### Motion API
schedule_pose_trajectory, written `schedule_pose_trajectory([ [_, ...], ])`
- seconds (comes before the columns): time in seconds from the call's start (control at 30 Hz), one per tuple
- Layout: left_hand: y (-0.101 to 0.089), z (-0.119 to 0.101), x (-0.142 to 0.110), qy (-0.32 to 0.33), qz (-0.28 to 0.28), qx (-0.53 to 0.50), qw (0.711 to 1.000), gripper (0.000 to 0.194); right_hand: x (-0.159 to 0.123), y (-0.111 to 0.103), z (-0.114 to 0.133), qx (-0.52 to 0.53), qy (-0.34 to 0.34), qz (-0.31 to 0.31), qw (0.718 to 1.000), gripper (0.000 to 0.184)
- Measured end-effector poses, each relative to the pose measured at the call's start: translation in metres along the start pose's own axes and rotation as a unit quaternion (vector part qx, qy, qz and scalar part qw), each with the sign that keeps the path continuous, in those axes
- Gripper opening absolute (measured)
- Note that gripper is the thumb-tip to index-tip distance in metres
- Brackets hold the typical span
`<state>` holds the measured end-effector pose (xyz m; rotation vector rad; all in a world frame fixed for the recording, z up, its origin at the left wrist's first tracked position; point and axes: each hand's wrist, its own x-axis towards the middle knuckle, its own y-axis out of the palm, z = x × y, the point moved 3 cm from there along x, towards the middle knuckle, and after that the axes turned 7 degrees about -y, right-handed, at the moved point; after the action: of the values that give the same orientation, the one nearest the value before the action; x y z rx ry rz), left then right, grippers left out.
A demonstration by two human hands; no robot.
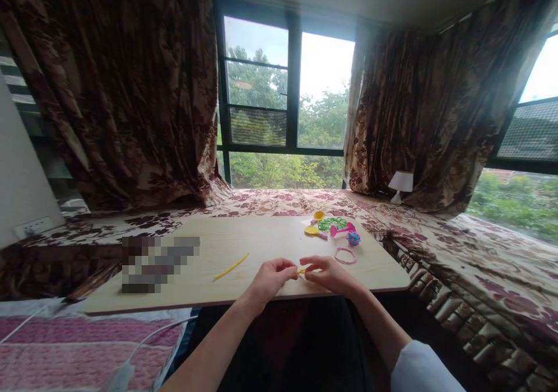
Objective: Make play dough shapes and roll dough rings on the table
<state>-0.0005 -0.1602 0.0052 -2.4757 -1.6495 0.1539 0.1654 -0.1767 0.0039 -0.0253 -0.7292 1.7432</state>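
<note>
My left hand is closed in a pinch over the front of the wooden table, its thumb and forefinger on a short bit of thin yellow strip. From the other side my right hand meets it, thumb and fingers around the same piece. Most of this piece is hidden by the fingers, and its exact kind is too small to make out. A longer thin yellow strip lies slantwise on the table to the left of my hands.
On the right of the tabletop lie a pink ring, a blue and pink ball, a pink dumbbell-shaped toy, a green coiled tangle and yellow round pieces. A blurred-out patch covers the left side.
</note>
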Motion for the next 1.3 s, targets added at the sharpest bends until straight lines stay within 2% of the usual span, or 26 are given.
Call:
schedule_pose_trajectory([
  [0.07,-0.003,0.004,-0.001,-0.055,0.011,-0.132,0.99,0.027,0.004,0.005,0.005,0.046,0.011,0.006,0.999,0.028],
  [0.13,-0.006,0.008,-0.005,-0.093,0.026,-0.224,0.97,0.03,0.008,0.007,0.012,0.091,0.014,-0.001,0.996,0.028],
  [0.23,-0.009,0.009,-0.014,-0.098,0.048,-0.255,0.961,0.034,0.01,0.008,0.02,0.148,0.019,-0.027,0.988,0.029],
  [0.3,-0.009,0.007,-0.02,-0.08,0.052,-0.214,0.972,0.034,0.009,0.008,0.022,0.167,0.025,-0.042,0.985,0.029],
  [0.4,-0.007,0.002,-0.022,-0.079,0.019,-0.158,0.984,0.035,0.008,0.001,0.021,0.157,0.038,-0.06,0.985,0.032],
  [0.47,-0.004,-0.001,-0.018,-0.084,0.001,-0.14,0.987,0.039,0.007,-0.011,0.02,0.125,0.038,-0.067,0.989,0.033],
  [0.53,-0.004,-0.001,-0.012,-0.066,-0.022,-0.101,0.992,0.044,0.007,-0.033,0.019,0.082,0.032,-0.08,0.993,0.031],
  [0.6,-0.01,0.004,-0.005,-0.016,-0.081,-0.024,0.996,0.044,0.005,-0.062,0.018,0.036,0.027,-0.113,0.993,0.029],
  [0.63,-0.015,0.008,-0.002,0.023,-0.135,0.03,0.99,0.041,0.004,-0.078,0.015,0.017,0.032,-0.134,0.99,0.027],
  [0.7,-0.024,0.019,0.003,0.103,-0.223,0.127,0.961,0.034,-0.001,-0.106,0.008,-0.003,0.06,-0.171,0.983,0.025],
  [0.73,-0.028,0.026,0.006,0.117,-0.25,0.163,0.947,0.031,-0.005,-0.118,0.002,-0.003,0.078,-0.184,0.98,0.024],
  [0.87,-0.034,0.048,0.013,0.152,-0.267,0.254,0.917,0.026,-0.019,-0.143,-0.025,0.025,0.134,-0.215,0.967,0.029],
  [1.0,-0.035,0.053,0.014,0.149,-0.249,0.268,0.919,0.026,-0.032,-0.149,-0.059,0.048,0.186,-0.249,0.949,0.035],
  [1.13,-0.034,0.052,0.015,0.149,-0.243,0.287,0.915,0.025,-0.042,-0.155,-0.088,0.024,0.244,-0.285,0.927,0.031],
  [1.3,-0.036,0.055,0.018,0.14,-0.241,0.299,0.913,0.024,-0.046,-0.164,-0.095,-0.041,0.266,-0.303,0.914,0.023],
])
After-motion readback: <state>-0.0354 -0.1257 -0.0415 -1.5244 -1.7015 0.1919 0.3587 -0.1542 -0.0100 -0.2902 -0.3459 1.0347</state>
